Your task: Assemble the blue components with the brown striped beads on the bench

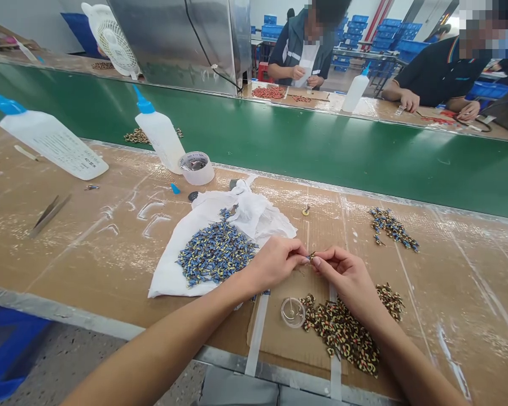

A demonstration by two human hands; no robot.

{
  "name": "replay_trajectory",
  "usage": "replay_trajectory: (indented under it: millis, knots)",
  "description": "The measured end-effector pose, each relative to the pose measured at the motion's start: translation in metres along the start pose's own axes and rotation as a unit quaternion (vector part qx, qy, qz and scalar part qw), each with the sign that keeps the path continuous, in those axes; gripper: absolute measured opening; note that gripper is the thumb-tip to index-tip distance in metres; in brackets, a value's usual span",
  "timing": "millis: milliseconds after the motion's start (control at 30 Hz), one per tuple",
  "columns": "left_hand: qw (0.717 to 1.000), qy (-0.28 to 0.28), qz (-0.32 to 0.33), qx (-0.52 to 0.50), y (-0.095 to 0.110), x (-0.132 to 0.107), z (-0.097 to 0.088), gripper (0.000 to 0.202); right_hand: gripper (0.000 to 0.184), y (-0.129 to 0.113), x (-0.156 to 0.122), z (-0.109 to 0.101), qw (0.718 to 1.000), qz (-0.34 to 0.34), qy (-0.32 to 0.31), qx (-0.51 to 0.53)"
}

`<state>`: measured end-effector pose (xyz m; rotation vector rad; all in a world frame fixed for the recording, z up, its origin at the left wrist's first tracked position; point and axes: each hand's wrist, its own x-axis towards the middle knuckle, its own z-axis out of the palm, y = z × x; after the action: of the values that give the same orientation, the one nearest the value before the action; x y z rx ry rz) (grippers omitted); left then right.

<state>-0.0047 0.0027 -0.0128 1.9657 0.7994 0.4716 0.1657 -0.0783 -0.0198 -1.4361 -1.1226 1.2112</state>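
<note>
My left hand [277, 258] and my right hand [344, 276] meet above the cardboard, their fingertips pinched round a small blue-and-dark piece [311, 256]. It is too small for me to make out its exact shape. Beside my left hand, a heap of tiny blue, yellow and dark pieces [215, 251] lies on a white cloth [169, 276]. Under my right forearm spreads a pile of small dark, yellow and red pieces [342, 332], partly hidden by the arm. A small clear round cup [293, 313] stands at that pile's left edge.
Blue-and-yellow pieces [393, 228] lie at right. Behind the cloth are a tape roll [198, 175] and a white squeeze bottle [161, 138]; another bottle [53, 141] leans at left, near tweezers [48, 214]. A green belt [279, 141] runs across; two people work beyond it.
</note>
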Motion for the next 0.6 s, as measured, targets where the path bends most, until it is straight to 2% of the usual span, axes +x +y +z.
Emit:
replay_trajectory:
  millis: [133, 233, 400, 600]
  knots:
    - [0.991, 0.047, 0.067, 0.110, 0.001, -0.002, 0.001, 0.012, 0.030, 0.000, -0.001, 0.001, 1.000, -0.003, 0.010, -0.006]
    - [0.980, 0.063, 0.097, 0.161, 0.002, -0.003, 0.002, 0.012, 0.030, 0.000, -0.002, 0.001, 1.000, -0.009, 0.017, -0.005]
    - [0.975, 0.048, 0.092, 0.195, 0.002, -0.004, 0.003, 0.011, 0.026, 0.003, -0.002, 0.003, 0.999, -0.034, 0.006, -0.016]
    - [0.985, 0.027, 0.066, 0.159, 0.000, -0.004, 0.005, 0.012, 0.025, 0.010, -0.002, 0.006, 0.998, -0.053, -0.006, -0.025]
